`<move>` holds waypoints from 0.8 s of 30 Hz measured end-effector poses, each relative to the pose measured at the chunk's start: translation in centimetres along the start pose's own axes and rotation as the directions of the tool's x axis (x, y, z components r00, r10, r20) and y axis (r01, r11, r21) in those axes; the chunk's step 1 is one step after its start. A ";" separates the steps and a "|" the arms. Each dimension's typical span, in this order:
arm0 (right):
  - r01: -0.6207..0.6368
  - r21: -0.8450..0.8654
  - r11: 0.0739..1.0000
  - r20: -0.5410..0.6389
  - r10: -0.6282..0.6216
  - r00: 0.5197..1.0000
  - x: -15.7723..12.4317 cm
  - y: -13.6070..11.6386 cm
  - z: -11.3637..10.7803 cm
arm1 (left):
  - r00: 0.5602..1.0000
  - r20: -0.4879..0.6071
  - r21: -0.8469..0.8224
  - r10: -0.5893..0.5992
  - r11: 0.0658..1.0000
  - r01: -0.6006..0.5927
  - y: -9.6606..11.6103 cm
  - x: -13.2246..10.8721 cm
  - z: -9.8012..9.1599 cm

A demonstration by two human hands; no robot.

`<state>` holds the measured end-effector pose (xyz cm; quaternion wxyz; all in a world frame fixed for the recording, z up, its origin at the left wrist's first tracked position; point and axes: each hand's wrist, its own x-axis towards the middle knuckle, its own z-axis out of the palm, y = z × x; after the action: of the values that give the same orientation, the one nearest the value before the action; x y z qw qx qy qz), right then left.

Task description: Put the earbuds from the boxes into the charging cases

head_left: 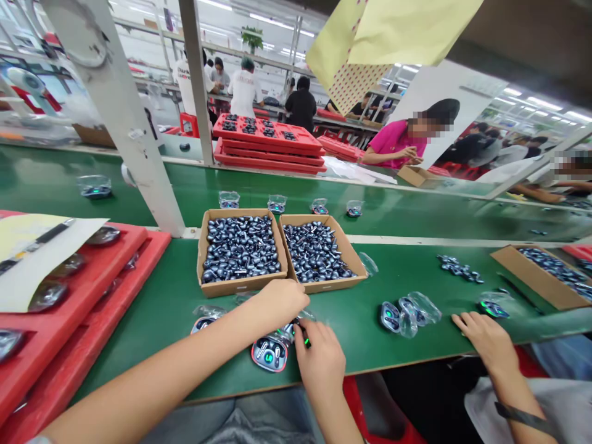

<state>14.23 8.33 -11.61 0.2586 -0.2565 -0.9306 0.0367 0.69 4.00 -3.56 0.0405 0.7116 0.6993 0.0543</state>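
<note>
Crossing over in front of a box, my left hand [287, 301] is closed, its fingertips turned away; a small dark piece shows just under it, too hidden to name. My right hand [322, 356] curls its thumb and fingers around an earbud charging case with a clear lid, partly covered, a green light [306, 341] showing beside the thumb. Touching distance to the left lies an open earbud case [269, 355] with earbuds inside and a lit green display. Another case [201, 323] sits partly behind my left forearm.
Two cardboard boxes [244, 286] full of dark blue earbuds stand ahead. Red trays [152, 246] are stacked at left. On the right, cases [391, 317], loose earbuds [460, 269] and a co-worker's hand [490, 339] occupy the green bench. Several cases line the belt [407, 216] behind.
</note>
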 end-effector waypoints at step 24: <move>0.072 0.165 0.984 -0.022 -0.069 0.997 9.6 4.8 -2.8 | 0.881 -0.232 -0.161 -0.413 0.909 0.384 -7.1 -1.9 -2.1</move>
<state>10.78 17.02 -5.78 0.2875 -0.2013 -0.9307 0.1027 -6.63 2.23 -2.51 -0.0023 0.5357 0.8258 0.1763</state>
